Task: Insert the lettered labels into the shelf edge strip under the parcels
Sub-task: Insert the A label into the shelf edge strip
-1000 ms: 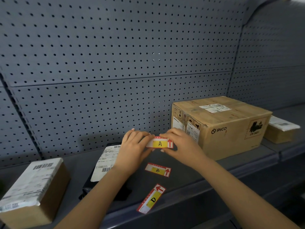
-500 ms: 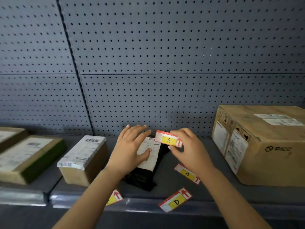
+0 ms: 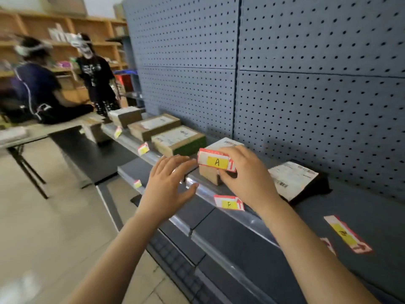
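Fingers (image 3: 235,153) of the right hand (image 3: 247,178) pinch label A (image 3: 215,161) by its right end, over the red arrow, with the thumb below and the others curled across the top. The label is held in the air above the shelf (image 3: 361,207), just in front of the small brown parcel (image 3: 209,177). Its long axis is roughly parallel to the shelf's front edge and its face is toward the person.

The shelf edge strip (image 3: 202,190) runs along that front edge, below the label and a little nearer the person. I judge the coming move to be down and outward, with the lower long edge leading into the channel. The left hand (image 3: 168,189) holds nothing. Its fingers (image 3: 175,162) are spread wide just left of the label with the thumb near the strip, well placed to steady the free left end.

Label F (image 3: 229,202) sits at the strip right below the right wrist, so the free stretch lies to its left, under the small brown parcel. A loose label (image 3: 347,234) lies flat on the shelf toward its right end, its letter too blurred to read.

Right of the hands lies a black bag parcel (image 3: 293,181) with a white slip. To the left is a green-sided parcel (image 3: 179,143), with another label (image 3: 143,148) at the strip beyond. Only the left thumb lies near the path from label A to the strip.
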The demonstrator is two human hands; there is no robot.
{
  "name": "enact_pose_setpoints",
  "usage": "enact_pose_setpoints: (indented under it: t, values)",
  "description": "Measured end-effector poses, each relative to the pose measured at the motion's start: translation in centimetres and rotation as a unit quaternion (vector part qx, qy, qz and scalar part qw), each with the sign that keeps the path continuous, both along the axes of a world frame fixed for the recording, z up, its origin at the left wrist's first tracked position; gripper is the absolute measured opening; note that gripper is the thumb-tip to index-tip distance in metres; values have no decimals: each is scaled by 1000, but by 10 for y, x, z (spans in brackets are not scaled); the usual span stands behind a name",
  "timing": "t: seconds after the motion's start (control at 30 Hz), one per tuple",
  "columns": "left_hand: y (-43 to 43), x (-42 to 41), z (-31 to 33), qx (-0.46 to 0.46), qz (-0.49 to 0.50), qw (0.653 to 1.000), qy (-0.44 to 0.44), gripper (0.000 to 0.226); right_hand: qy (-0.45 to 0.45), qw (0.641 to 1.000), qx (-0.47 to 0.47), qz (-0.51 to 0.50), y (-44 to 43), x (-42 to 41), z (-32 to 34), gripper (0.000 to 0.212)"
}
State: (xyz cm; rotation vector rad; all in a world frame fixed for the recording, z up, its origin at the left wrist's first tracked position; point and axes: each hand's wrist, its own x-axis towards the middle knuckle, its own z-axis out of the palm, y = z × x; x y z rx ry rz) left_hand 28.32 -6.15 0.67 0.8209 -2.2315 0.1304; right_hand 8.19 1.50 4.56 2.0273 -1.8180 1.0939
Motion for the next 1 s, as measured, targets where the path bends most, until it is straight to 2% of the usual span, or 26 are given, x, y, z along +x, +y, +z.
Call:
enact_pose_setpoints:
  t: [0.23,0.5,0.7,1.0]
  values:
    - [17,119,5,-3,144,989,12,50,24,991,-9,134,-37,109,-1,42]
    - [3,226,-1,3,219,975,27,49,25,975,-11,221,-89,216,-3,43]
    - [-49,309,2,5,247,969,21,52,22,972,-22,232,-152,301,-9,42]
    - [-164,407,14,3,219,976,-4,53,6,982,-16,186,-258,389,-12,42]
